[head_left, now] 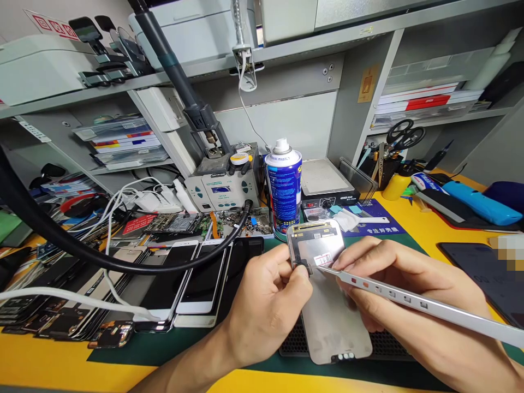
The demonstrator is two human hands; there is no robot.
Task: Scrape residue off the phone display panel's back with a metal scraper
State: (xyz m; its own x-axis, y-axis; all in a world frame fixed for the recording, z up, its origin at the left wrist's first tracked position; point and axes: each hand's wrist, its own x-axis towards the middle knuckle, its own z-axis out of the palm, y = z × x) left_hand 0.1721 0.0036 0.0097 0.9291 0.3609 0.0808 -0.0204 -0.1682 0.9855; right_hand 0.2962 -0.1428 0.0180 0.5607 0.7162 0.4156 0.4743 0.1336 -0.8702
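Observation:
My left hand point(272, 303) grips the upper left edge of a phone screen panel point(333, 322), thumb on its back and fingers behind. The panel is held tilted with its grey metal back toward me; a flex cable lies near the thumb and a small white label point(322, 259) is stuck near the top. Closed round a slim silver pointed tool point(399, 297) with square holes along its handle, my right hand point(393, 267) steadies the panel's right edge. The tool's thin tip touches or nearly touches the back beside the label. A black perforated pad point(292, 341) lies beneath the panel.
A blue spray can point(283, 188) stands just behind my hands. A hot air station point(223, 188) and a flat heating plate point(327, 180) stand at the back. Several phone screens point(167, 278) lie left, under a black hose point(143, 267). On the right lies a dark phone point(478, 273).

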